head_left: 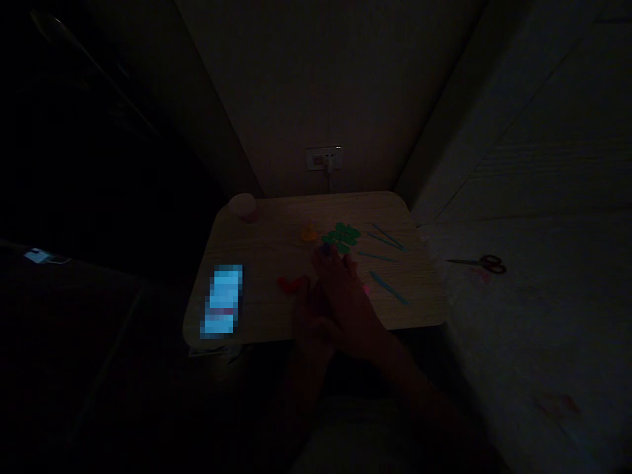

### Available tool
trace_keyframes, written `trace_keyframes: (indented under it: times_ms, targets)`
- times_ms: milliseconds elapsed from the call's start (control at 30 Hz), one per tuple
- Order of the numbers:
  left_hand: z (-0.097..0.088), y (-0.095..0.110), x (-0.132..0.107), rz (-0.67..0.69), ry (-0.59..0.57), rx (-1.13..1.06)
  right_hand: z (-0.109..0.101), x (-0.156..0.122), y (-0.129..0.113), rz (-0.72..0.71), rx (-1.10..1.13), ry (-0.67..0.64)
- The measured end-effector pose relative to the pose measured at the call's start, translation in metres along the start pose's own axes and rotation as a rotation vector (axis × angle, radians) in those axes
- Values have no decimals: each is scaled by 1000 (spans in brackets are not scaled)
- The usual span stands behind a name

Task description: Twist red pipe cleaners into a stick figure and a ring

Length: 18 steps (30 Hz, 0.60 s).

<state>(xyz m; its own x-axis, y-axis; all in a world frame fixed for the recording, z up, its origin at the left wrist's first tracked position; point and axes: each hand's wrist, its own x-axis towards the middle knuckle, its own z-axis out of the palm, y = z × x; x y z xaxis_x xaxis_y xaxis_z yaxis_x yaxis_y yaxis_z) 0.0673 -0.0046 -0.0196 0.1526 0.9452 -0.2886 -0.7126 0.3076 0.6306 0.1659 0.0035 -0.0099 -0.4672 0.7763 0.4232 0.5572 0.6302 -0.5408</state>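
- Head view: your R hand (340, 280) lies over your L hand (313, 319); can't tell if anything's held btwn.
- Step looks like pressing/rolling; next move prob. calls for parting palms gently.
- Red piece (289, 285) right by L hand, green pieces (344, 236) just past R.
- Room: bare table (264, 253) btwn phone (222, 301) & red piece; tools (388, 287) crowd R side; near edge at wrists.

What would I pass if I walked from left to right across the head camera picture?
Glowing blue screen → red piece → green pieces → thickest blue stick → scissors.
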Motion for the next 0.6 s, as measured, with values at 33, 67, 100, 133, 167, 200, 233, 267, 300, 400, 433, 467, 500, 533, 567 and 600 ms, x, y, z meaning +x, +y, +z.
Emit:
trace_keyframes:
  times_ms: [33, 67, 100, 133, 167, 200, 233, 267, 300, 400, 433, 467, 500, 533, 567, 600]
  targets:
    - [0, 0, 2, -59, 5, -24, -3, -1, 6, 40, 8, 48]
    - [0, 0, 4, -102, 19, -67, -7, -2, 13, 68, 20, 94]
    - [1, 2, 5, -131, 33, -114, -11, -3, 20, 85, 36, 134]
    - [2, 3, 6, -143, 46, -157, -15, -5, 25, 92, 56, 163]
    - [4, 5, 7, -133, 54, -194, -19, -8, 30, 95, 77, 180]
    - [5, 7, 7, -113, 58, -216, -22, -11, 33, 95, 95, 186]
    - [7, 9, 7, -98, 58, -227, -24, -14, 36, 96, 107, 184]
    - [7, 11, 7, -92, 55, -228, -25, -17, 37, 96, 112, 182]
    - [8, 13, 7, -89, 53, -223, -25, -20, 38, 93, 110, 186]
    - [8, 16, 5, -92, 34, -185, -22, -23, 39, 84, 102, 215]
    - [7, 15, 5, -88, 24, -167, -20, -23, 39, 85, 105, 217]
    - [7, 14, 5, -79, 19, -149, -18, -23, 39, 86, 110, 212]
    - [6, 13, 5, -69, 12, -129, -16, -22, 39, 86, 114, 205]
    - [5, 11, 5, -56, 5, -109, -14, -21, 39, 83, 116, 202]
    - [4, 9, 6, -44, -1, -91, -13, -20, 40, 74, 118, 208]
    - [2, 7, 6, -29, -3, -75, -13, -19, 41, 62, 121, 217]
